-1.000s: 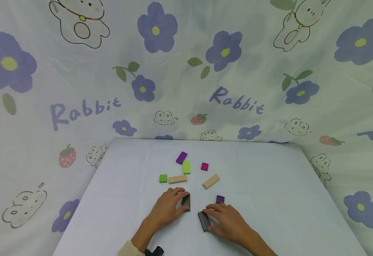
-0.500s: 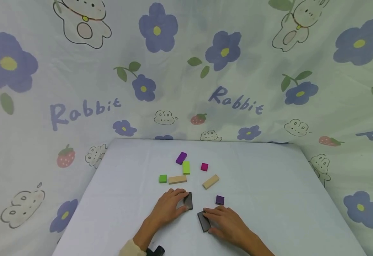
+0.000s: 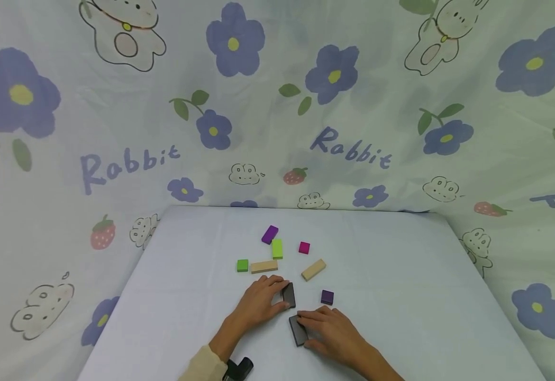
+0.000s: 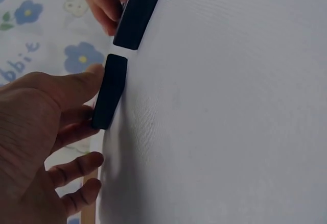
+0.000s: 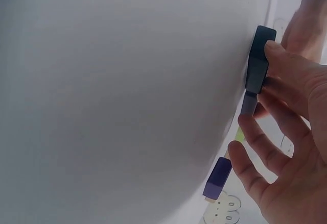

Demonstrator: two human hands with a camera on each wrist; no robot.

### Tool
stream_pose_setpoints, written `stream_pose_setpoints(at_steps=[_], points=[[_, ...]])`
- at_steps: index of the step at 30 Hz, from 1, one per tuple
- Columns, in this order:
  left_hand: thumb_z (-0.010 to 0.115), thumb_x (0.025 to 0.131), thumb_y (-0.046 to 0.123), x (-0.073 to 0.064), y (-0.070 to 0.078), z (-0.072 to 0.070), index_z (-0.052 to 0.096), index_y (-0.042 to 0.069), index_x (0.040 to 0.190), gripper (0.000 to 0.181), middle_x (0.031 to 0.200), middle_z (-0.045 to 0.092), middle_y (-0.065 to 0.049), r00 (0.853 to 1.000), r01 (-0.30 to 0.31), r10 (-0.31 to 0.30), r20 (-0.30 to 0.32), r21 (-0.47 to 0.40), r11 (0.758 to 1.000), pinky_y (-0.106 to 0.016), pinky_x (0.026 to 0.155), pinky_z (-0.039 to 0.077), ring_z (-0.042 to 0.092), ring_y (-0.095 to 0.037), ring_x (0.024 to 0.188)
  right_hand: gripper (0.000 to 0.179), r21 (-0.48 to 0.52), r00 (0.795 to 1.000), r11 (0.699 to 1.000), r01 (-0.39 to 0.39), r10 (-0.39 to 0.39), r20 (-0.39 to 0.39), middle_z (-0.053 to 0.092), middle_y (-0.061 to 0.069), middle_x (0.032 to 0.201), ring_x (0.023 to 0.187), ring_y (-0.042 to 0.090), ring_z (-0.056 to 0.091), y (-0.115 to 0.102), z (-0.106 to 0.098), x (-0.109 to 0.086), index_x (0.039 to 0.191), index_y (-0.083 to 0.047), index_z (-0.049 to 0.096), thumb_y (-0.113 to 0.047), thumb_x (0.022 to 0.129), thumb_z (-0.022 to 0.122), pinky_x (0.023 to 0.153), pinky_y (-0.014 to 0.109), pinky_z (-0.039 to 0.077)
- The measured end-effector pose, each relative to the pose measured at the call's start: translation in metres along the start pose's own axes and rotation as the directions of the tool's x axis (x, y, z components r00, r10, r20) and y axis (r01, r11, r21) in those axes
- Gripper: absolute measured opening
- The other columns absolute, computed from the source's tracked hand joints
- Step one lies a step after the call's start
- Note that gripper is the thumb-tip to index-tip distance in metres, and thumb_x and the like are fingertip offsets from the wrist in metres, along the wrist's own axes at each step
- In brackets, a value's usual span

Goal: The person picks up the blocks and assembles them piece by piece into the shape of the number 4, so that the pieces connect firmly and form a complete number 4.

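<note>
My left hand [image 3: 260,302] pinches a flat black block [image 3: 289,295] between thumb and fingers near the middle of the table. In the left wrist view, that block [image 4: 111,91] stands on the white cloth, thumb at one end and a finger at the other. Closer to me, my right hand [image 3: 333,334] grips a second black block [image 3: 298,330] by its ends. The right wrist view shows this block [image 5: 259,60] with the thumb on it and the two lower fingers spread off it. A small gap separates the two blocks. Just beyond the right hand lies a dark purple cube [image 3: 327,297].
Beyond the hands lie two plain wooden blocks [image 3: 264,266], a green cube [image 3: 242,265], a lime block [image 3: 277,249], a purple block [image 3: 270,234] and a magenta cube [image 3: 304,247]. A white cloth [image 3: 401,275] covers the table; a printed curtain [image 3: 277,121] hangs behind.
The left hand has slid its black block to the right and slightly away from me. The right hand has shifted its block a little left. The two blocks are closer together.
</note>
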State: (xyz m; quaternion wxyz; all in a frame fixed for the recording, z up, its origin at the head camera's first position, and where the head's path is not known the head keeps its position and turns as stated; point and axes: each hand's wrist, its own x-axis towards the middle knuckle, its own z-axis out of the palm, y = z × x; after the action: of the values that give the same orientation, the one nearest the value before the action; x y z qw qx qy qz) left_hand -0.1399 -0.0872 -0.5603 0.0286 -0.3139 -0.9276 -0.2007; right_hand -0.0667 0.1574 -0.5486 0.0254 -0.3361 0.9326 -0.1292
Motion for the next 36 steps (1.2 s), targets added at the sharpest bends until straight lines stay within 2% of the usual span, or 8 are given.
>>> stream_pose_setpoints(at_steps=[7, 15, 22, 36], points=[[0.075, 0.091, 0.042, 0.006, 0.001, 0.0, 0.064, 0.013, 0.136, 0.055, 0.131, 0.063, 0.0, 1.0, -0.005, 0.006, 0.028, -0.031, 1.0, -0.041, 0.091, 0.052, 0.058, -0.019, 0.112, 0.052, -0.011, 1.0, 1.0, -0.004, 0.004, 0.004, 0.059, -0.012, 0.14, 0.113, 0.014, 0.057, -0.002, -0.002, 0.004, 0.135, -0.022, 0.068, -0.045, 0.089, 0.076, 0.092, 0.038, 0.053], [0.075, 0.091, 0.041, 0.011, 0.006, 0.002, 0.065, 0.012, 0.135, 0.054, 0.13, 0.063, 0.0, 1.0, -0.011, 0.011, 0.022, -0.038, 0.999, -0.042, 0.09, 0.052, 0.059, -0.021, 0.112, 0.052, -0.004, 0.999, 0.999, -0.036, 0.036, 0.023, 0.06, -0.011, 0.139, 0.112, 0.013, 0.056, -0.004, -0.005, 0.007, 0.135, -0.022, 0.067, -0.044, 0.089, 0.076, 0.092, 0.038, 0.053], [0.075, 0.091, 0.042, 0.013, 0.009, 0.002, 0.066, 0.014, 0.135, 0.053, 0.13, 0.063, 0.001, 0.999, 0.005, -0.003, 0.042, -0.034, 0.999, -0.042, 0.09, 0.052, 0.059, -0.021, 0.112, 0.053, -0.033, 0.998, 0.998, -0.058, 0.058, -0.003, 0.061, -0.009, 0.138, 0.111, 0.014, 0.057, -0.005, -0.006, 0.007, 0.135, -0.021, 0.067, -0.044, 0.089, 0.076, 0.092, 0.042, 0.053], [0.075, 0.091, 0.042, 0.011, 0.008, 0.001, 0.066, 0.014, 0.134, 0.052, 0.129, 0.064, 0.0, 0.999, 0.003, -0.001, 0.038, -0.03, 1.0, -0.042, 0.09, 0.052, 0.059, -0.021, 0.111, 0.054, -0.069, 0.996, 0.995, -0.07, 0.067, -0.056, 0.063, -0.008, 0.136, 0.11, 0.015, 0.057, -0.008, -0.002, 0.009, 0.133, -0.021, 0.069, -0.044, 0.085, 0.08, 0.09, 0.043, 0.053]])
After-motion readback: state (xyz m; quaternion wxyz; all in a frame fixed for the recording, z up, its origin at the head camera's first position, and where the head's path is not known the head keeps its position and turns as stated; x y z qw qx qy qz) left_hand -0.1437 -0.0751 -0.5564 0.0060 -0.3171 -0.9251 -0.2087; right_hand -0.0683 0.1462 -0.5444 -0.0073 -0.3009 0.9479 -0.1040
